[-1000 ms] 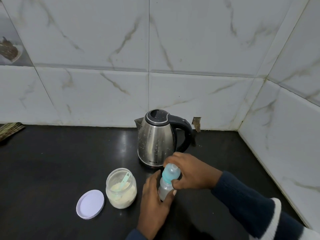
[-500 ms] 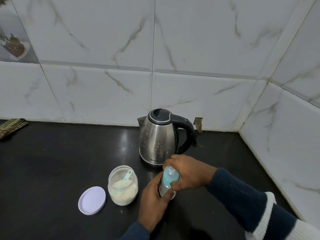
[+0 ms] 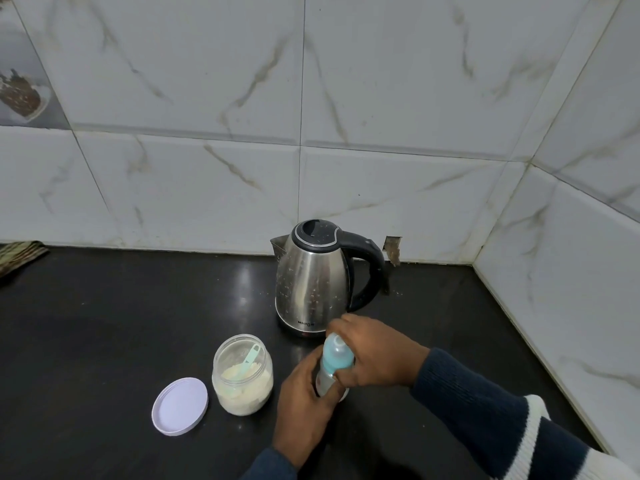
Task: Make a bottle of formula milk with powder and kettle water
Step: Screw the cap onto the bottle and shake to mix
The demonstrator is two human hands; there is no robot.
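Observation:
A small clear baby bottle (image 3: 325, 377) with a pale blue cap (image 3: 336, 353) stands on the black counter (image 3: 104, 341) in front of the steel kettle (image 3: 311, 282). My left hand (image 3: 304, 407) wraps round the bottle's body. My right hand (image 3: 377, 355) grips the blue cap from the right. To the left stands an open clear jar of pale powder (image 3: 243, 375) with a light green scoop (image 3: 250, 356) leaning inside. The jar's white lid (image 3: 180, 406) lies flat on the counter left of the jar.
Marble-look tiled walls close the back and right side, forming a corner (image 3: 474, 265) behind the kettle. A folded patterned cloth (image 3: 19, 254) lies at the far left edge of the counter.
Both hands stay on the bottle. My right hand's fingers have shifted a little round the cap. The view has drifted slightly.

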